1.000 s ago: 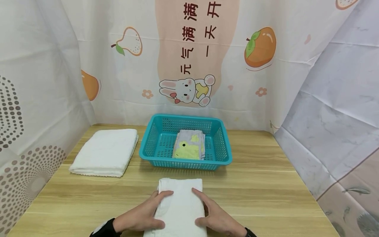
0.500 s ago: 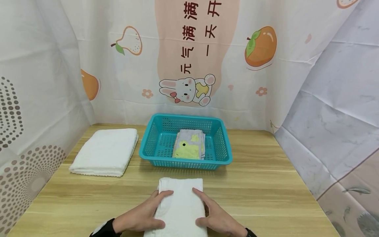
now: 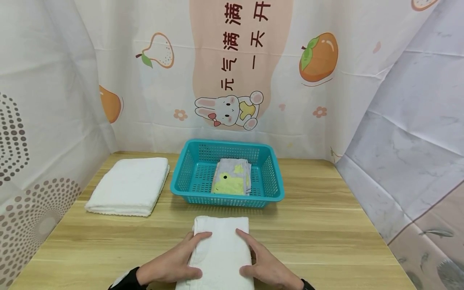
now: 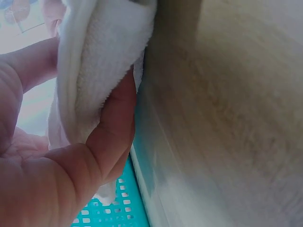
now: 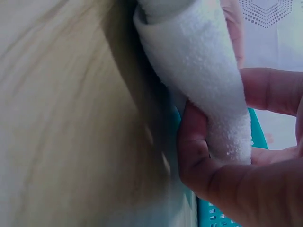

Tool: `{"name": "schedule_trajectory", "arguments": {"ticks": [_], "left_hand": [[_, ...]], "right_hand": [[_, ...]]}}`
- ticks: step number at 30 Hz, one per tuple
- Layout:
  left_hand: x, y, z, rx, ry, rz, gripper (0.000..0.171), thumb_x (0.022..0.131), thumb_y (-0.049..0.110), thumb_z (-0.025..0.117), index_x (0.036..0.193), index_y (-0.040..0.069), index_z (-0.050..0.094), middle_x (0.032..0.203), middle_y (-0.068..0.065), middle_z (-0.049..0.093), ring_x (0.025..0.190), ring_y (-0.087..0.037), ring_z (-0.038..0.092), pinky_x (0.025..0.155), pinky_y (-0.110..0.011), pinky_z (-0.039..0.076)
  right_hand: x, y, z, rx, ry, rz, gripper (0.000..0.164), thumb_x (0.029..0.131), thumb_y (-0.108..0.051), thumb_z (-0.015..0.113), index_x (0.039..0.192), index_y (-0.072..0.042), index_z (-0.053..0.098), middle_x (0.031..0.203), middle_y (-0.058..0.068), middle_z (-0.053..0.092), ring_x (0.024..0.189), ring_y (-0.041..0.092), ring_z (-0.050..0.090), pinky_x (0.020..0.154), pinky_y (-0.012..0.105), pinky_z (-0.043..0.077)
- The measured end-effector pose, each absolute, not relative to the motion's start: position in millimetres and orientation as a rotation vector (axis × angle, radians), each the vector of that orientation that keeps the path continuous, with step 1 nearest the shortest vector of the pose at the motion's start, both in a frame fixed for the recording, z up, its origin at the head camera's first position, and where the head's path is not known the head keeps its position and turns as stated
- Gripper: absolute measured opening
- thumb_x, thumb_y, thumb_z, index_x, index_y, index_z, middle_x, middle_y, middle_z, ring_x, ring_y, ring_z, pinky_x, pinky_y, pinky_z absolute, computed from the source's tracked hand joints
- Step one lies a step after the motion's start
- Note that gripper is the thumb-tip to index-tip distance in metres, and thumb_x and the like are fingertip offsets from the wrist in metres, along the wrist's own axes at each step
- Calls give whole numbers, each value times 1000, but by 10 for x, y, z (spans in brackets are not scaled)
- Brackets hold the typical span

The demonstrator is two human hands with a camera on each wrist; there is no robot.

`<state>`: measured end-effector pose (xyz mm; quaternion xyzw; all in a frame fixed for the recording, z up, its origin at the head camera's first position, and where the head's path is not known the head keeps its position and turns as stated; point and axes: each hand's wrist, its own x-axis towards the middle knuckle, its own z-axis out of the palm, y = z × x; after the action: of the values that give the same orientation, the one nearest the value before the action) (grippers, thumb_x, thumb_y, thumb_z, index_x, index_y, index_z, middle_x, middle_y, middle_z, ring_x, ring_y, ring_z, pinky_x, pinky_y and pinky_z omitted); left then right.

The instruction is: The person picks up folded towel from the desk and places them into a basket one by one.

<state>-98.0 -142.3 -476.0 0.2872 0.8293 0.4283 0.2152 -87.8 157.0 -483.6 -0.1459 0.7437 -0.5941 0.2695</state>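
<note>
A folded white towel [image 3: 221, 253] lies at the front of the table in the head view, its near end cut off by the frame. My left hand [image 3: 174, 262] grips its left edge, thumb and index finger on top. On the opposite edge my right hand [image 3: 266, 264] grips it the same way. The left wrist view has fingers [image 4: 111, 137] curled under the towel's layered edge [image 4: 104, 56]. In the right wrist view, fingers [image 5: 194, 146] tuck beneath the rounded fold of the towel [image 5: 199, 61], with the thumb on its other face.
A teal plastic basket [image 3: 226, 200] stands behind the towel, holding a folded grey and yellow patterned towel [image 3: 232, 177]. Another folded white towel [image 3: 128, 185] lies at the back left of the wooden table [image 3: 319, 225]. Printed curtains [image 3: 163, 92] hang around the back and sides.
</note>
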Motion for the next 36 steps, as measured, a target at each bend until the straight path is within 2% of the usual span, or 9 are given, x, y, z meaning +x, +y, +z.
{"name": "schedule_trajectory", "arguments": {"ticks": [4,10,13,26,36], "left_hand": [[-977,-1433,-4733,793,2284,1212,77,92,31,71,156,22,29,149,-21,31,132,-33,37,100,-31,39],[-956,-1439,-4684,837,2315,1237,69,98,32,63,156,17,28,151,-19,30,135,-32,35,105,-32,38],[-944,-1433,-4641,847,2329,1246,67,99,32,61,156,17,29,150,-19,31,134,-32,35,104,-32,38],[-952,-1428,-4570,854,2337,1261,64,101,29,59,156,20,29,152,-15,33,137,-32,35,107,-35,36],[-933,-1415,-4511,855,2370,1251,63,100,30,59,155,20,30,151,-12,34,136,-28,36,107,-35,36]], "right_hand": [[-882,1577,-4797,-397,2029,-1591,90,81,1,69,158,-16,25,161,21,19,128,31,42,94,27,45],[-867,1576,-4718,-349,2065,-1586,89,82,-1,70,158,-20,27,158,21,25,120,32,48,96,43,47],[-850,1568,-4679,-330,2062,-1600,89,82,0,69,158,-22,27,158,21,25,118,33,50,95,47,48],[-847,1560,-4609,-292,2035,-1633,90,83,4,70,158,-18,26,157,22,25,117,34,51,95,52,49],[-814,1581,-4552,-344,2078,-1649,82,85,2,69,156,-20,34,156,21,29,118,33,48,92,47,51]]}}
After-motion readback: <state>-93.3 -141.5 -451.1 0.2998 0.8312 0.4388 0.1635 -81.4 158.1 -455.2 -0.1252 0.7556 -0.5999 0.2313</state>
